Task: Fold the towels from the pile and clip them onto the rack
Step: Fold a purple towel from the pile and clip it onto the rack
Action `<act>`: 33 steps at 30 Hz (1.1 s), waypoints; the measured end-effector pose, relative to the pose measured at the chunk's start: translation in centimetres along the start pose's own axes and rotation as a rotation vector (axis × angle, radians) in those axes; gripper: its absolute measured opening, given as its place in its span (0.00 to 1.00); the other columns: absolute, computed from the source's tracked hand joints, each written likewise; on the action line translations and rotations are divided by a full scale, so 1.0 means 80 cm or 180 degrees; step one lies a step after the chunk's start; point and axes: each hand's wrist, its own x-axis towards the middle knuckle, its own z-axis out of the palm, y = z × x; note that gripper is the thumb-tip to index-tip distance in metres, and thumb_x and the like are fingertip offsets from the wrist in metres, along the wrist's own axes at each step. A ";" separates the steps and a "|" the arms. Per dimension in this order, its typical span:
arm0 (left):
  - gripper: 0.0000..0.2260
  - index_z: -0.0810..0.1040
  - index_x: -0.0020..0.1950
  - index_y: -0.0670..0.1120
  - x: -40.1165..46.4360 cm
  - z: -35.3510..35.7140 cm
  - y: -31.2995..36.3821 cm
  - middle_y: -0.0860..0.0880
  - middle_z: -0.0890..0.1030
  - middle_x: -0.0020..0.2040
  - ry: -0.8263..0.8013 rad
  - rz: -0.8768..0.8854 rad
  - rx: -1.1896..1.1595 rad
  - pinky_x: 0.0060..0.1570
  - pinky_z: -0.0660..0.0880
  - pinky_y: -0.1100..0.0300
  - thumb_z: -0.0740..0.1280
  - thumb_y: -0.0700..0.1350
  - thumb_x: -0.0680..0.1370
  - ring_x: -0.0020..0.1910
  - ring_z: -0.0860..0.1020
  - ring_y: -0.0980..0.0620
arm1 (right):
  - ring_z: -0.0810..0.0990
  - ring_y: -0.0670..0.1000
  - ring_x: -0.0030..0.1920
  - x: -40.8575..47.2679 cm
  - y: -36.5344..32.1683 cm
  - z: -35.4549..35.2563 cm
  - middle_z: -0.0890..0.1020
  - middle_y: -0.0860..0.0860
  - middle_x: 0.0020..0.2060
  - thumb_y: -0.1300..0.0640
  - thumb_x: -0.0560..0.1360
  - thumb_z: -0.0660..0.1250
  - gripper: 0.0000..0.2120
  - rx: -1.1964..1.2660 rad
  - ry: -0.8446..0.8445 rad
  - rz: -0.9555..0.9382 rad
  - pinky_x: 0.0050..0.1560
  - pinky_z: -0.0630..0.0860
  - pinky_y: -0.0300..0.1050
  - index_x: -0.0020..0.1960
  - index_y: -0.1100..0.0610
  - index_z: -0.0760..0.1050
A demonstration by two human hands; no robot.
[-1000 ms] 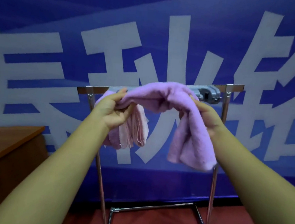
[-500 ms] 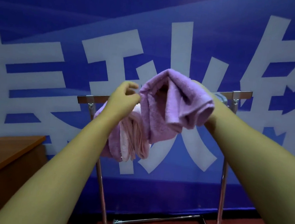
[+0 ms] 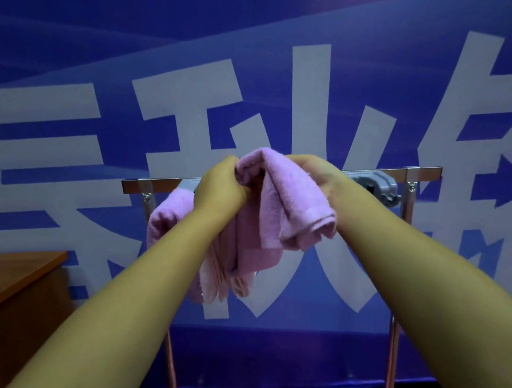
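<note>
Head view: a lilac towel (image 3: 282, 203) is gripped at the rack rail (image 3: 160, 183) by both hands, the left hand (image 3: 220, 186) pinching its folded top edge with closed fingers and the right hand (image 3: 317, 175) wrapped under the fold. One earlier lilac-and-pink towel (image 3: 165, 218) is already hung on the rail. A grey clip (image 3: 377, 185) sits unused to the right, so clipping seems left to do. The pile cannot be seen.
</note>
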 end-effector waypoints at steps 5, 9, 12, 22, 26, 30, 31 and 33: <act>0.09 0.75 0.41 0.45 0.022 0.001 0.008 0.42 0.79 0.46 -0.0093 0.0044 0.0466 0.39 0.70 0.56 0.60 0.49 0.73 0.43 0.76 0.41 | 0.78 0.51 0.39 0.012 0.002 -0.003 0.81 0.52 0.38 0.58 0.78 0.61 0.08 -0.0356 0.0555 0.0188 0.42 0.76 0.44 0.44 0.58 0.76; 0.03 0.71 0.44 0.42 0.024 0.001 0.020 0.42 0.74 0.49 -0.0135 0.0314 0.0191 0.39 0.66 0.56 0.62 0.42 0.74 0.42 0.71 0.44 | 0.75 0.53 0.41 0.020 0.011 0.002 0.77 0.53 0.43 0.56 0.79 0.61 0.10 -0.1653 0.1564 -0.0326 0.33 0.69 0.41 0.55 0.62 0.73; 0.03 0.71 0.47 0.44 0.021 0.004 0.031 0.44 0.76 0.48 -0.0249 0.0527 0.0045 0.41 0.69 0.55 0.62 0.41 0.74 0.45 0.73 0.44 | 0.73 0.55 0.48 0.039 0.023 -0.003 0.76 0.57 0.51 0.53 0.78 0.61 0.19 -0.2387 0.1648 -0.0484 0.44 0.68 0.42 0.63 0.64 0.69; 0.02 0.71 0.43 0.47 0.034 0.005 0.045 0.47 0.75 0.42 -0.0375 0.0369 0.0906 0.38 0.66 0.56 0.63 0.42 0.72 0.42 0.72 0.44 | 0.77 0.48 0.41 0.007 0.048 0.016 0.78 0.47 0.41 0.55 0.63 0.64 0.26 -0.2521 0.0437 -0.1413 0.40 0.71 0.40 0.61 0.52 0.70; 0.07 0.76 0.49 0.47 0.037 0.005 0.053 0.46 0.80 0.48 -0.0619 0.0752 0.0922 0.42 0.73 0.54 0.64 0.40 0.72 0.49 0.76 0.44 | 0.77 0.53 0.48 0.022 0.060 -0.003 0.77 0.50 0.47 0.63 0.70 0.63 0.23 -0.3138 0.1122 -0.1403 0.34 0.67 0.39 0.64 0.53 0.67; 0.11 0.76 0.53 0.45 0.035 0.003 0.039 0.43 0.79 0.51 -0.0632 0.0898 0.1213 0.46 0.73 0.52 0.63 0.38 0.72 0.51 0.76 0.41 | 0.77 0.59 0.52 0.027 0.061 -0.010 0.81 0.57 0.49 0.68 0.70 0.57 0.15 -0.3540 0.1454 -0.1354 0.47 0.74 0.52 0.55 0.60 0.73; 0.11 0.75 0.53 0.44 0.034 0.004 0.034 0.42 0.78 0.52 -0.0594 0.0905 0.1317 0.45 0.71 0.52 0.62 0.37 0.72 0.51 0.75 0.40 | 0.76 0.60 0.52 0.025 0.060 -0.009 0.80 0.57 0.49 0.68 0.70 0.57 0.16 -0.3583 0.1496 -0.1397 0.49 0.74 0.52 0.55 0.61 0.74; 0.11 0.74 0.55 0.43 0.031 0.006 0.027 0.41 0.76 0.53 -0.0399 0.0916 0.1483 0.45 0.66 0.52 0.62 0.37 0.73 0.53 0.74 0.39 | 0.76 0.60 0.49 0.024 0.059 -0.007 0.80 0.59 0.48 0.69 0.70 0.57 0.14 -0.3614 0.1641 -0.1606 0.47 0.73 0.52 0.53 0.62 0.73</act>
